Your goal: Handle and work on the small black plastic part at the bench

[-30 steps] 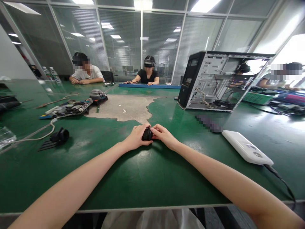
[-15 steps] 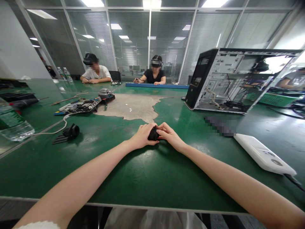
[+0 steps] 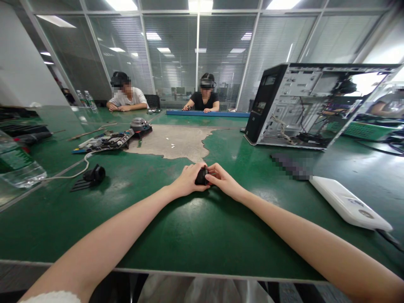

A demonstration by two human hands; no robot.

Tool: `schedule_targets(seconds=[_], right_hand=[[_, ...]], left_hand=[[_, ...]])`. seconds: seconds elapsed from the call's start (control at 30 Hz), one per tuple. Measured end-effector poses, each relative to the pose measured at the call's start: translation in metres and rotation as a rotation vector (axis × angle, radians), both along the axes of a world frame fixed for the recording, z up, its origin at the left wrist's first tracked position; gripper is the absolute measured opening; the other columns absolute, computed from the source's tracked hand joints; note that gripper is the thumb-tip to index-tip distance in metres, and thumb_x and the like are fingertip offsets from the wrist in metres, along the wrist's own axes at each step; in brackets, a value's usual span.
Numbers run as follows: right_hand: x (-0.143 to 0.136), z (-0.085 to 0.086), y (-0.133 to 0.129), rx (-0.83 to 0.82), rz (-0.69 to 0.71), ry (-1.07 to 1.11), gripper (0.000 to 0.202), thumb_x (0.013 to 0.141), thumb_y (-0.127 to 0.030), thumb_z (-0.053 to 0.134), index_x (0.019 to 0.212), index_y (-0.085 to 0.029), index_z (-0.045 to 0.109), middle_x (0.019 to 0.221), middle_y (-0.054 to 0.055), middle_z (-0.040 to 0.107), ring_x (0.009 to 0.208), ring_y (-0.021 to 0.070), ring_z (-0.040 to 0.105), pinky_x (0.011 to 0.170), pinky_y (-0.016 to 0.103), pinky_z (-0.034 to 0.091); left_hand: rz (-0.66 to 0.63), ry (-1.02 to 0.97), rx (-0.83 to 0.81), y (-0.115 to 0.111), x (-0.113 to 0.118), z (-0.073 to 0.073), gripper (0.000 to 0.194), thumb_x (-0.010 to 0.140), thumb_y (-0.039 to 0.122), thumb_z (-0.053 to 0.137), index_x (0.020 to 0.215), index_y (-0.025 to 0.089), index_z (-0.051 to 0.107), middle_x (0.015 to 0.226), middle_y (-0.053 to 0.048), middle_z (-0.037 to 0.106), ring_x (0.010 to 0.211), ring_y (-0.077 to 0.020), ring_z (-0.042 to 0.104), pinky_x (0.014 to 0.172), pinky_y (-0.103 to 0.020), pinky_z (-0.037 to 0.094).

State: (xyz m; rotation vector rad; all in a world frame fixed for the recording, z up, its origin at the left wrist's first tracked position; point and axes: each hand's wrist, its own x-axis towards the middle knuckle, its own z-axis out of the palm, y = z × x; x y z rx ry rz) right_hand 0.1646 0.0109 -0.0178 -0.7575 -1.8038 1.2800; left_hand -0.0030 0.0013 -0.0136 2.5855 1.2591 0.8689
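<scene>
A small black object (image 3: pixel 201 176) is held between my two hands, just above the green table (image 3: pixel 195 235). My left hand (image 3: pixel 188 180) is wrapped round it from the left, fingers over the far side and thumb below. From the right, my right hand (image 3: pixel 222 181) grips its right side, with the thumb on the near face and the other fingers bent behind. The object's far side is hidden by my fingers. To the left lies a black part with a round end and thin prongs (image 3: pixel 93 174).
An open computer case (image 3: pixel 268 105) stands at the back right, a white power bank (image 3: pixel 344 202) at the right. Circuit boards (image 3: pixel 107 141), a cable and a bottle (image 3: pixel 19 162) are on the left. Two people sit across the table; another person is at far right.
My right thumb and fingers have shifted slightly on the black object, which looks a little turned. My left hand has stayed in place.
</scene>
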Motion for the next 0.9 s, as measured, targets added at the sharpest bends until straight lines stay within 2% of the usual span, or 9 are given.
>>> schedule_targets(seconds=[0.1, 0.3, 0.47, 0.7, 0.9], right_hand=[[0.0007, 0.0011, -0.0033, 0.033, 0.024, 0.020, 0.027, 0.070, -0.034, 0.058, 0.089, -0.023, 0.044, 0.088, -0.001, 0.054, 0.080, 0.0121, 0.054, 0.072, 0.029, 0.045], [-0.0018, 0.0043, -0.0046, -0.074, -0.029, 0.025, 0.022, 0.074, -0.039, 0.052, 0.088, -0.023, 0.044, 0.077, -0.002, 0.054, 0.070, 0.0112, 0.054, 0.064, 0.028, 0.046], [-0.0025, 0.0040, -0.0021, -0.118, -0.071, 0.003, 0.025, 0.073, -0.037, 0.055, 0.089, -0.021, 0.046, 0.084, 0.000, 0.054, 0.072, 0.0111, 0.053, 0.065, 0.027, 0.045], [0.0021, 0.0058, -0.0034, -0.066, 0.058, 0.037, 0.027, 0.069, -0.032, 0.060, 0.090, -0.022, 0.045, 0.084, -0.001, 0.055, 0.075, 0.0111, 0.054, 0.069, 0.028, 0.044], [-0.0004, 0.0079, -0.0045, -0.138, -0.022, 0.049, 0.020, 0.074, -0.035, 0.054, 0.085, -0.021, 0.047, 0.081, -0.001, 0.055, 0.075, 0.0109, 0.053, 0.066, 0.026, 0.044]], left_hand=[[0.008, -0.009, 0.008, 0.0007, -0.0008, -0.0008, 0.058, 0.066, 0.042, 0.060, 0.113, 0.023, 0.032, 0.110, -0.004, 0.049, 0.095, -0.0228, 0.048, 0.082, -0.036, 0.032], [-0.003, -0.016, 0.013, 0.0011, -0.0014, -0.0016, 0.058, 0.065, 0.041, 0.062, 0.112, 0.024, 0.033, 0.111, -0.004, 0.049, 0.097, -0.0228, 0.048, 0.082, -0.036, 0.032], [-0.003, -0.011, 0.023, 0.0015, -0.0014, -0.0019, 0.058, 0.064, 0.042, 0.062, 0.111, 0.023, 0.033, 0.109, -0.003, 0.050, 0.096, -0.0228, 0.048, 0.082, -0.036, 0.032], [-0.003, -0.006, 0.041, 0.0021, -0.0019, -0.0033, 0.057, 0.065, 0.043, 0.060, 0.111, 0.023, 0.032, 0.107, -0.003, 0.050, 0.094, -0.0223, 0.049, 0.080, -0.035, 0.033], [-0.013, 0.013, 0.063, 0.0018, -0.0022, -0.0032, 0.059, 0.065, 0.043, 0.061, 0.113, 0.024, 0.031, 0.111, -0.004, 0.049, 0.097, -0.0231, 0.048, 0.082, -0.036, 0.032]])
